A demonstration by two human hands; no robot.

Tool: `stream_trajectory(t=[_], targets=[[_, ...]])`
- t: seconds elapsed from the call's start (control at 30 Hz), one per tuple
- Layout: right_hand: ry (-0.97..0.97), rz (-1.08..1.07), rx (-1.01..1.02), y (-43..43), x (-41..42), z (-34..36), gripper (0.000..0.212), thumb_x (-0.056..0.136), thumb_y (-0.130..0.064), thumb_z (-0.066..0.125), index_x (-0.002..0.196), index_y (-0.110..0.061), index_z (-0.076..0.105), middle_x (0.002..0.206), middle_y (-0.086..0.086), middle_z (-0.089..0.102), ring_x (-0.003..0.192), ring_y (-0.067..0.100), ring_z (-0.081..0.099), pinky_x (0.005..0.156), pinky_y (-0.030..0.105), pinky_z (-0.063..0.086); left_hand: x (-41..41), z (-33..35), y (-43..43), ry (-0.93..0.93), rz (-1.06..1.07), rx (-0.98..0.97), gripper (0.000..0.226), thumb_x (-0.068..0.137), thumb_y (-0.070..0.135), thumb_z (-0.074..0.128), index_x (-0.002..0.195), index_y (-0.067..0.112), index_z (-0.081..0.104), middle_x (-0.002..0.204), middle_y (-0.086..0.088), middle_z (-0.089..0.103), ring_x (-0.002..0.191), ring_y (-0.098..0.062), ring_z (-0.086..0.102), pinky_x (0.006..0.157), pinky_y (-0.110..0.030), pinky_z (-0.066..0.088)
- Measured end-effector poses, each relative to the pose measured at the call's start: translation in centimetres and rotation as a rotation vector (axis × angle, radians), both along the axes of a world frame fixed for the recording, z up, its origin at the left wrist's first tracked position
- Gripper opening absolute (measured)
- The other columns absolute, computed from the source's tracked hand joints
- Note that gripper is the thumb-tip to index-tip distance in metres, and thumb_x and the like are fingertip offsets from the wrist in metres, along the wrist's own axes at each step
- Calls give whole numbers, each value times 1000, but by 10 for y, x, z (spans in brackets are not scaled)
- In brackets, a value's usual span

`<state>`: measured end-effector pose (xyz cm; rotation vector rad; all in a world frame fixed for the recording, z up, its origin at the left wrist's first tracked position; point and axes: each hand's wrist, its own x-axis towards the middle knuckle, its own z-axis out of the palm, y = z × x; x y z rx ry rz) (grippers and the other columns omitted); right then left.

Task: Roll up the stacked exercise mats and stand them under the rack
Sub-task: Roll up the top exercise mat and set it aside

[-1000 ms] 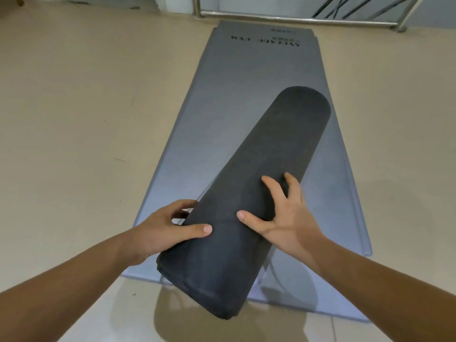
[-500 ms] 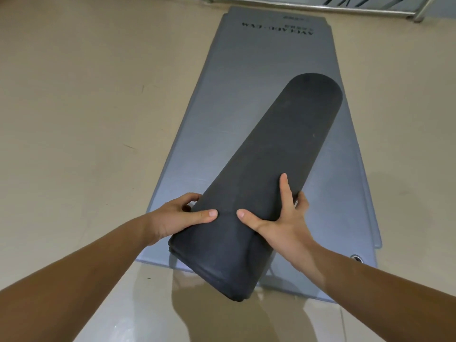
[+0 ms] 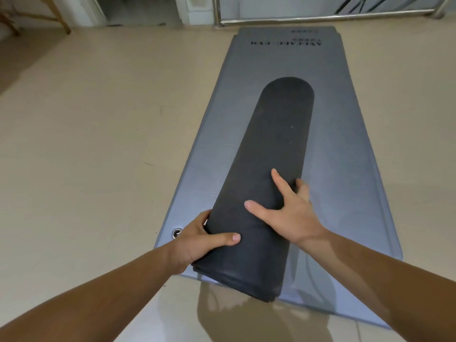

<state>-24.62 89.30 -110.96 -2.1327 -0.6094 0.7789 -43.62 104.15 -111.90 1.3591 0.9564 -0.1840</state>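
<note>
The roll (image 3: 269, 156) is lying lengthwise on the grey mat (image 3: 350, 156). Its far end is pointing to 12 o'clock and its near end is sitting at the mat's near edge at 6 o'clock, beside the floor (image 3: 86, 144).

It is looking like soft foam: light for its bulk, matte and grippy rather than slippery, and not fragile. It is probably springy too, so the wrap is likely trying to loosen unless squeezed. Taking hold round the girth near mid-length seems wiser than at one end, where the layers could telescope.

The left hand (image 3: 197, 240) is gripping the near end from 9 o'clock, with the fingers curling down the flank and the thumb (image 3: 230, 237) lying across the top. The right hand (image 3: 291, 215) is spreading wide from 3 o'clock. Its thumb and forefinger (image 3: 278, 182) are pressing flat on top while the other fingers are hooking over the right flank; how far under they are reaching, I cannot tell. The rail (image 3: 320, 18) at 12 o'clock is possibly the rack's foot.
</note>
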Motion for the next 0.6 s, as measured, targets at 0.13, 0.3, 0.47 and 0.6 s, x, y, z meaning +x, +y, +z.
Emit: stream_trajectory(t=[0.13,0.3,0.47,0.6], targets=[[43,-15,148,-18,11,-16,83,87,-55,77,157,-52,33,159,-16,19,145,17,38,121,41,39,-13,-3,0,18,40,30,103,46,54,104,136,44,57,120,10,75,104,-13,76,88,-34,62],[190,31,128,-10,-15,-18,76,94,-60,63,148,-76,13,163,-12,20,149,17,36,125,42,33,-27,0,-3,-27,76,44,99,60,40,102,140,56,47,122,5,73,100,-13,77,81,-30,61],[260,24,174,6,-38,-17,85,71,-74,78,140,-81,28,157,-16,33,140,15,48,118,46,44,-51,9,25,-85,17,54,104,63,32,96,149,54,42,118,2,74,98,-12,77,76,-23,61],[314,6,149,32,-54,-13,106,55,-66,94,141,-78,32,155,-16,35,138,19,50,108,51,53,-70,1,55,-137,-49,31,106,77,22,93,154,57,29,124,13,67,98,4,72,75,-12,56]])
